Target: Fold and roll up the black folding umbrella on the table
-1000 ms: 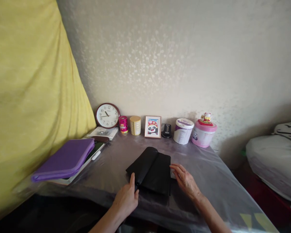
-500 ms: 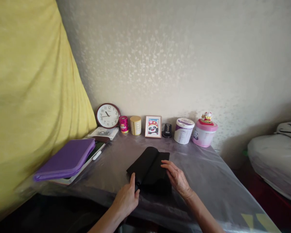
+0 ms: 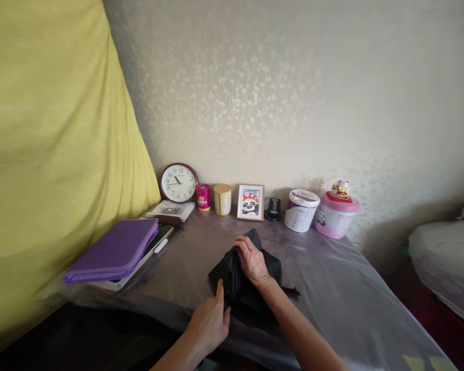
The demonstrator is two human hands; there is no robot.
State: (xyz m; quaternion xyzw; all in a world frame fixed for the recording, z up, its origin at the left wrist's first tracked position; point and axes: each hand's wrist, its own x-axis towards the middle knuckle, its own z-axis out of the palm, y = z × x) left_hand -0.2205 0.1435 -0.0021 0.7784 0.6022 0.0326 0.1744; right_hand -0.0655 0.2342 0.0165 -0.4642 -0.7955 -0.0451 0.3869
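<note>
A black folding umbrella (image 3: 237, 281) lies collapsed near the table's front, its loose fabric in folds and a thin strap (image 3: 292, 291) sticking out to the right. My left hand (image 3: 211, 322) is closed around its near end, index finger stretched along the fabric; what lies inside the palm is hidden. Bent over the top, my right hand (image 3: 251, 260) grips a fold of the fabric, fingertips partly hidden behind it.
A purple folder (image 3: 112, 250) lies on other papers at the left. Along the wall stand a clock (image 3: 179, 183), a pink tin (image 3: 203, 198), a yellow-lidded canister (image 3: 222, 200), a panda picture frame (image 3: 250, 202), a black device (image 3: 273, 209) and two tubs (image 3: 301, 210).
My right hand has moved left across the umbrella and pulled up a fold of its fabric. The strap has come into sight. My left hand stays at the near end. The view has shifted slightly.
</note>
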